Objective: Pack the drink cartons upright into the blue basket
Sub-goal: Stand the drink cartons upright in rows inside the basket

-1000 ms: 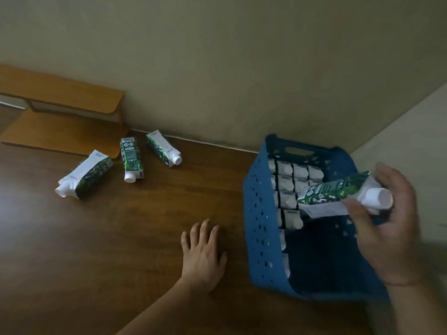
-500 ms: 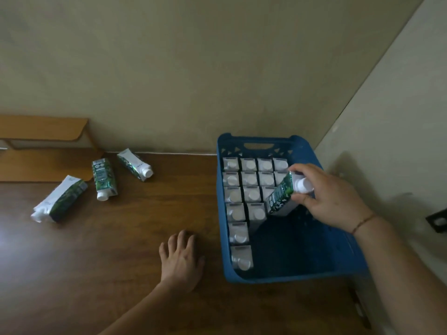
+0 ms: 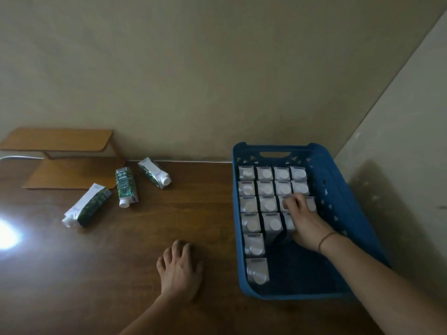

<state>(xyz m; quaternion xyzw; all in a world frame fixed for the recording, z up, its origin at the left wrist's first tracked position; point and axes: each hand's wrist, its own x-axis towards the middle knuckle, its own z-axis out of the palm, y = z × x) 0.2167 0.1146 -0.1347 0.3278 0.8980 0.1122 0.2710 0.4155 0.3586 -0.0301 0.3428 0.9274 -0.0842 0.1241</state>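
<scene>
The blue basket (image 3: 339,204) stands on the wooden table at the right and holds several upright drink cartons (image 3: 266,188) with white caps, in rows from its far end. My right hand (image 3: 306,222) reaches into the basket. Its fingers curl down over the carton tops in the third and fourth rows. It grips a drink carton (image 3: 288,223) that is mostly hidden under the palm. My left hand (image 3: 180,269) rests flat on the table, left of the basket. Three green-and-white cartons lie on their sides at the left: one (image 3: 87,205), a second (image 3: 125,186) and a third (image 3: 154,172).
A wooden stand (image 3: 60,143) sits at the back left against the wall. A side wall (image 3: 399,165) runs close along the basket's right. A bright glare (image 3: 6,234) lies on the table's left edge. The near half of the basket floor (image 3: 302,269) is bare.
My right hand has lowered the tilted carton down among the packed rows, and the carton now stands hidden under the palm. My left hand has stayed flat on the table.
</scene>
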